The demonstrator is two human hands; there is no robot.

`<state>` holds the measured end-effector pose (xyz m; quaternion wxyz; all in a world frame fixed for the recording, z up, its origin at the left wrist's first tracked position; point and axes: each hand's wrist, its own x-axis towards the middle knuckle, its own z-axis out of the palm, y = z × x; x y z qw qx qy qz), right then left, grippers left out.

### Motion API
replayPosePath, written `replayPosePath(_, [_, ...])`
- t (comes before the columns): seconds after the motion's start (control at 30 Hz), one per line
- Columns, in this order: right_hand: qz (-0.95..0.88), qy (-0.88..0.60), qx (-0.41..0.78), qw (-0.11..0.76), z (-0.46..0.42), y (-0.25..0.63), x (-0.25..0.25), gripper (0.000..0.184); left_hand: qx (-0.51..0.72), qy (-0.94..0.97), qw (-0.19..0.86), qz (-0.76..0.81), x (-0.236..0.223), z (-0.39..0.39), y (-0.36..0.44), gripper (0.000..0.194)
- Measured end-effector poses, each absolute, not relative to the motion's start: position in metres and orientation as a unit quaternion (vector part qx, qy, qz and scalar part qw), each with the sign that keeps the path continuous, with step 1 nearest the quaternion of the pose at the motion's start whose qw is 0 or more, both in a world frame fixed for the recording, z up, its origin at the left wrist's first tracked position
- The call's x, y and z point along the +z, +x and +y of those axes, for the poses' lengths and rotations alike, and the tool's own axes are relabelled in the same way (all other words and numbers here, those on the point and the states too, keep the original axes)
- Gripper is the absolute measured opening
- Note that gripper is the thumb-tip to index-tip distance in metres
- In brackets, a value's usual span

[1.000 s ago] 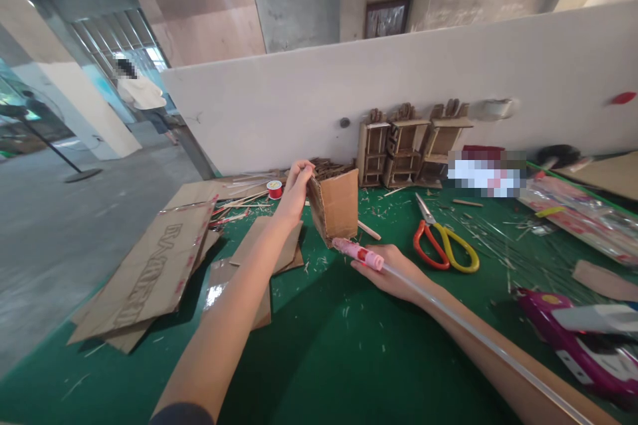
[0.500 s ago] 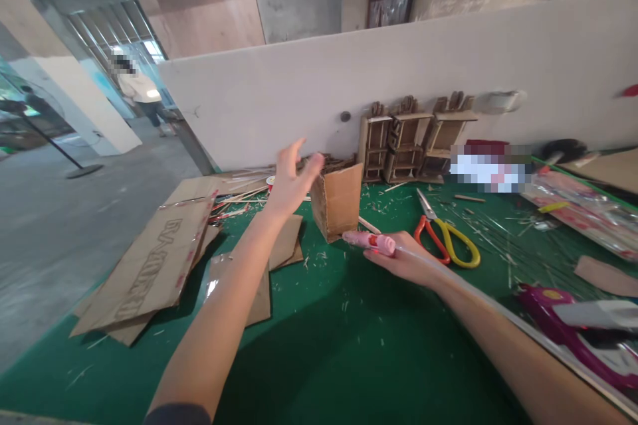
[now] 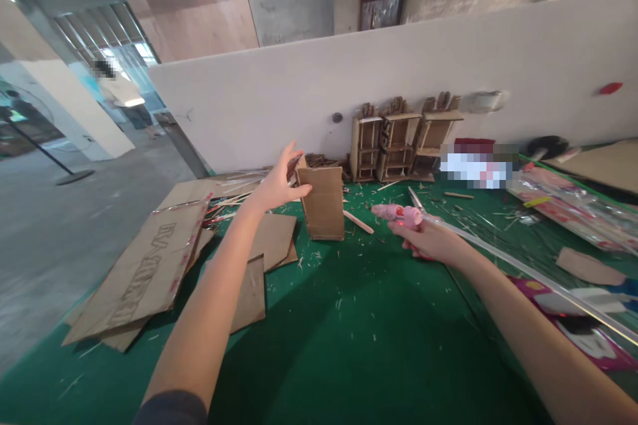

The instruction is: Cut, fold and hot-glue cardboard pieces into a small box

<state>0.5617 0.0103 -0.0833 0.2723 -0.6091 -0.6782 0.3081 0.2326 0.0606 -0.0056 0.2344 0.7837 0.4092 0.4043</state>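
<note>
A small upright cardboard box (image 3: pixel 323 206) stands on the green table, its flat front panel facing me. My left hand (image 3: pixel 282 186) is at its upper left edge, thumb across the front and fingers around the side; how firmly it grips is hard to see. In my right hand (image 3: pixel 423 239), closed around its handle, is a pink glue gun (image 3: pixel 396 214) with a long clear glue stick (image 3: pixel 498 249) running out of its back. The nozzle points left, apart from the box. A wooden craft stick (image 3: pixel 359 222) lies between them. Scissors (image 3: pixel 413 198) are mostly hidden behind my right hand.
Cardboard sheets (image 3: pixel 144 265) and cut pieces (image 3: pixel 272 239) lie at the left. Several slatted cardboard structures (image 3: pixel 396 146) lean against the white partition (image 3: pixel 259 99). Plastic-wrapped packs (image 3: pixel 573 206) and a purple-and-white tool (image 3: pixel 553 299) are at the right. A person (image 3: pixel 122 93) stands far left.
My left hand has come down onto the box, which now faces me more squarely. My right hand has drawn the glue gun up and right, away from the box's base.
</note>
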Motion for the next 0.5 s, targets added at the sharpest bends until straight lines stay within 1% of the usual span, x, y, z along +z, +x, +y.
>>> replayPosePath(0.07, [-0.616, -0.646, 0.327, 0.310, 0.019, 0.559, -0.089, 0.042, 0.410, 0.780, 0.267, 0.390, -0.001, 0.066, 0.230, 0.098])
replayPosePath(0.13, [-0.579, -0.650, 0.339, 0.356, 0.026, 0.553, -0.092, 0.039, 0.433, 0.763, 0.279, 0.390, 0.001, 0.065, 0.233, 0.099])
replayPosePath(0.2, [-0.551, -0.627, 0.361, 0.416, 0.032, 0.547, -0.095, 0.038, 0.477, 0.725, 0.272, 0.416, -0.003, 0.055, 0.242, 0.103])
replayPosePath(0.27, [-0.522, -0.608, 0.388, 0.455, 0.038, 0.544, -0.099, 0.035, 0.535, 0.671, 0.235, 0.457, -0.015, 0.039, 0.254, 0.110])
replayPosePath(0.3, [-0.511, -0.604, 0.397, 0.466, 0.041, 0.543, -0.101, 0.032, 0.564, 0.642, 0.207, 0.476, -0.024, 0.030, 0.260, 0.112])
replayPosePath(0.37, [-0.502, -0.607, 0.401, 0.468, 0.047, 0.542, -0.106, 0.026, 0.609, 0.593, 0.174, 0.498, -0.043, 0.010, 0.272, 0.108])
replayPosePath(0.43, [-0.505, -0.610, 0.399, 0.463, 0.052, 0.541, -0.110, 0.021, 0.616, 0.580, 0.155, 0.511, -0.062, -0.006, 0.283, 0.106])
replayPosePath(0.5, [-0.512, -0.612, 0.396, 0.454, 0.059, 0.540, -0.112, 0.019, 0.603, 0.578, 0.144, 0.531, -0.079, -0.014, 0.293, 0.110])
